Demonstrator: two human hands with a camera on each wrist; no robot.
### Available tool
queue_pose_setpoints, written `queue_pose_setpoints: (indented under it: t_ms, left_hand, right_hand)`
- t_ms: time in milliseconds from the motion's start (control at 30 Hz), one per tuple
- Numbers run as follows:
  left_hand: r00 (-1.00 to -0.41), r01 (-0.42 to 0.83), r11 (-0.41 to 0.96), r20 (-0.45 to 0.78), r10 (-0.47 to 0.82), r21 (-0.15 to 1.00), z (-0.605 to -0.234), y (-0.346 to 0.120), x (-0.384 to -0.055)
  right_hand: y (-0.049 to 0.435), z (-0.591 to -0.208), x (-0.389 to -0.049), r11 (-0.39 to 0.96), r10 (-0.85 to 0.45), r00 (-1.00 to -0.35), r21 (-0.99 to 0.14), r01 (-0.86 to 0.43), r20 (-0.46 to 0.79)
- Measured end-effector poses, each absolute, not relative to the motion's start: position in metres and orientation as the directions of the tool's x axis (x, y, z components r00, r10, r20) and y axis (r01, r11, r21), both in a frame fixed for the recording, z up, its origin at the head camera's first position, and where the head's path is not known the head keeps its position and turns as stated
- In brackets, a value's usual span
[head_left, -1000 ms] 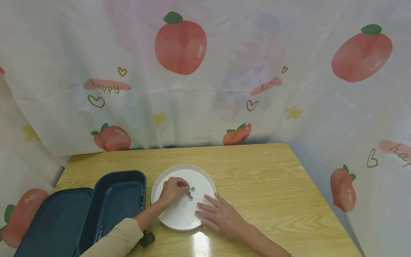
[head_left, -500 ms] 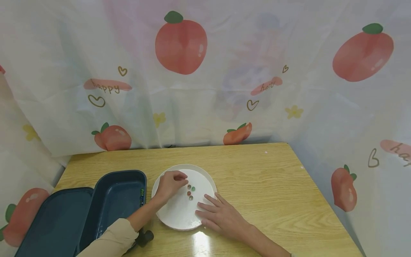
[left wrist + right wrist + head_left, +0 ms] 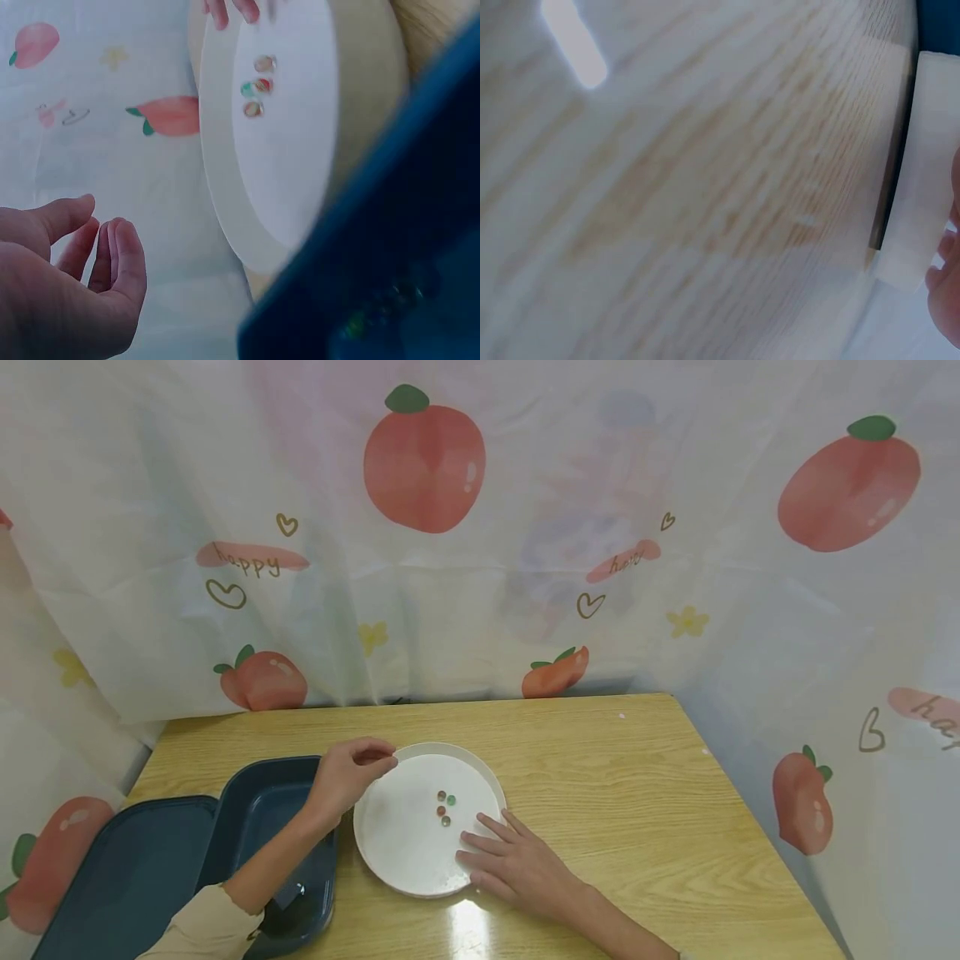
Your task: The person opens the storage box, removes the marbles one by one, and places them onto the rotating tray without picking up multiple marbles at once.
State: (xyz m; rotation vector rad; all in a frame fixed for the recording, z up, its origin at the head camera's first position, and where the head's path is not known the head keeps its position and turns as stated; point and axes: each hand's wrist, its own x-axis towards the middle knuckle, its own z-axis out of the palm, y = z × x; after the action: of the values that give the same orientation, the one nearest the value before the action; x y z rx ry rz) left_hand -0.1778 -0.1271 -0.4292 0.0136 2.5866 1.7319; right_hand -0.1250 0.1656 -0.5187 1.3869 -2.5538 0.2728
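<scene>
A pale sheet point(image 3: 480, 602), showing printed red fruits point(image 3: 425, 468) and yellow flowers point(image 3: 687, 622), is hanging behind and beside a wood-grained bench point(image 3: 600, 760).

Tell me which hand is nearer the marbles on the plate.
Right. The right hand is over the rim of the plate, close to the marbles; the left hand is farther off, toward the plate's far-left side.

The place looked like a curtained-off booth, with fruit-printed sheeting point(image 3: 480, 593) hung behind and beside a wood-grain counter point(image 3: 600, 777).
</scene>
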Motion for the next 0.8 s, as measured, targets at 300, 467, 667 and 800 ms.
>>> queue_pose_setpoints:
  t_ms: [300, 467, 667, 800]
  left_hand:
    - [-0.998, -0.055, 0.417, -0.06, -0.001, 0.907, -0.44, -0.18, -0.171]
    - [-0.997, -0.053, 0.435, -0.072, 0.025, 0.899, -0.447, -0.203, -0.167]
    - [-0.99, -0.072, 0.472, -0.12, 0.073, 0.879, -0.458, -0.217, -0.167]
    - [-0.985, -0.069, 0.488, -0.137, 0.104, 0.87, -0.466, -0.222, -0.168]
  right_hand:
    - [0.166, -0.517, -0.126, 0.533, -0.804, -0.524, -0.05, -0.845, 0.28]
    - [0.166, -0.516, -0.126, 0.532, -0.804, -0.522, -0.048, -0.846, 0.286]
    - [0.165, -0.517, -0.126, 0.534, -0.805, -0.523, -0.042, -0.844, 0.279]
    - [0.165, -0.516, -0.125, 0.536, -0.807, -0.523, -0.034, -0.844, 0.275]
